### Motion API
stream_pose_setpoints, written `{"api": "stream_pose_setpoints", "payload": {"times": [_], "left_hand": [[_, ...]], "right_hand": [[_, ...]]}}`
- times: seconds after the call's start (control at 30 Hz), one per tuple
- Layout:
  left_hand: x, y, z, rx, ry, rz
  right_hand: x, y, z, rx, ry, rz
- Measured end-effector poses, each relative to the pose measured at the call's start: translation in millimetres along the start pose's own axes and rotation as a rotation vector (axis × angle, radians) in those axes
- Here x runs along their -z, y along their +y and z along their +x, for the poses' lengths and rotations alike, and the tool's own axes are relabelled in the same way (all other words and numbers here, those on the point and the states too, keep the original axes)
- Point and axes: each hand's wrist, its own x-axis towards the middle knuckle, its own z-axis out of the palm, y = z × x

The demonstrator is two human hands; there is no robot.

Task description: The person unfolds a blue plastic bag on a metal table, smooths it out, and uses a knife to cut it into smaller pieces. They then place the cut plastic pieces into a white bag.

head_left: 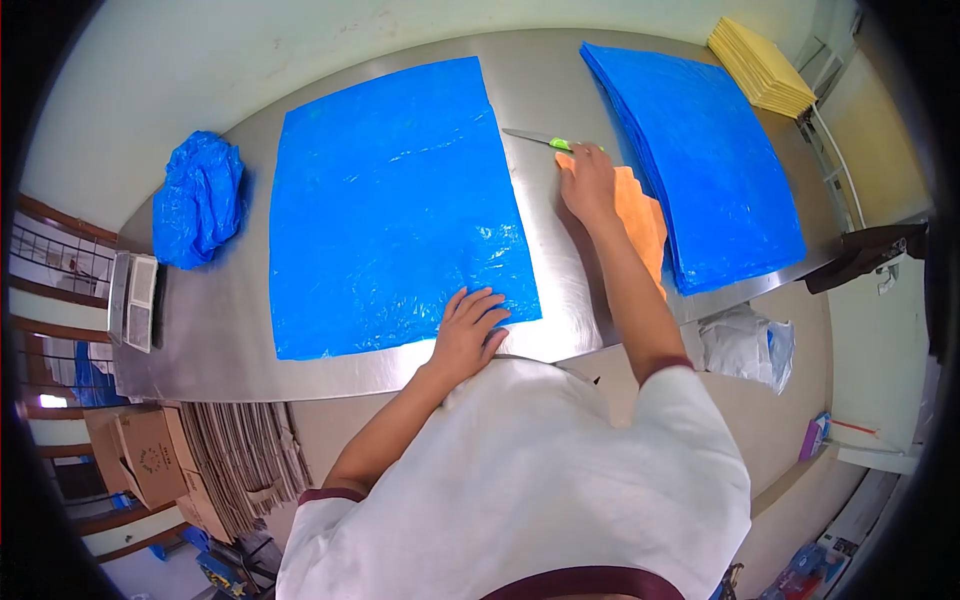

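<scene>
Spread over the steel table (400, 384) is a flat blue plastic sheet (390, 210). My left hand (468, 330) rests on its lower right edge with the fingers apart. Right of the sheet, my right hand (588, 180) is over the top of an orange cloth (641, 225), fingers bent at the green handle of a knife (530, 135). The blade points left toward the sheet. Whether the fingers grip the handle firmly is hard to see. A stack of folded blue plastic sheets (710, 170) lies to the right of the cloth.
A crumpled blue plastic bundle (198, 200) and a white device (138, 300) are at the table's left end. Yellow folded pieces (762, 68) lie at the back right. Below the table are flattened cardboard (235, 450), a box (150, 455) and a white bag (745, 345).
</scene>
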Motion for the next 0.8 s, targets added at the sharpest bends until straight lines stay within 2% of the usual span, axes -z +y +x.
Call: {"api": "stream_pose_setpoints", "payload": {"times": [0.03,0.1,0.23,0.33,0.43,0.53,0.63,0.73,0.8], "left_hand": [[-2,1,0,0.006,0.016,0.002],[-5,4,-1,0.021,0.049,0.007],[-13,3,-4,0.031,0.106,0.036],[-19,8,-3,0.036,0.138,0.027],[-26,16,6,0.008,0.152,0.024],[-33,21,14,-0.011,0.159,0.034],[-36,25,19,-0.025,0.167,0.052],[-39,27,21,-0.035,0.178,0.060],[-40,28,23,-0.046,0.195,0.069]], "right_hand": [[-18,2,8,0.047,0.092,-0.049],[-44,15,26,0.026,-0.077,-0.103],[-28,4,51,-0.090,-0.426,-0.225],[-31,2,61,-0.148,-0.523,-0.240],[-35,11,71,-0.229,-0.647,-0.054],[-43,16,69,-0.229,-0.560,-0.012],[-40,17,57,-0.218,-0.358,0.068],[-33,17,63,-0.293,-0.293,0.412],[-24,11,62,-0.261,-0.082,0.571]]}}
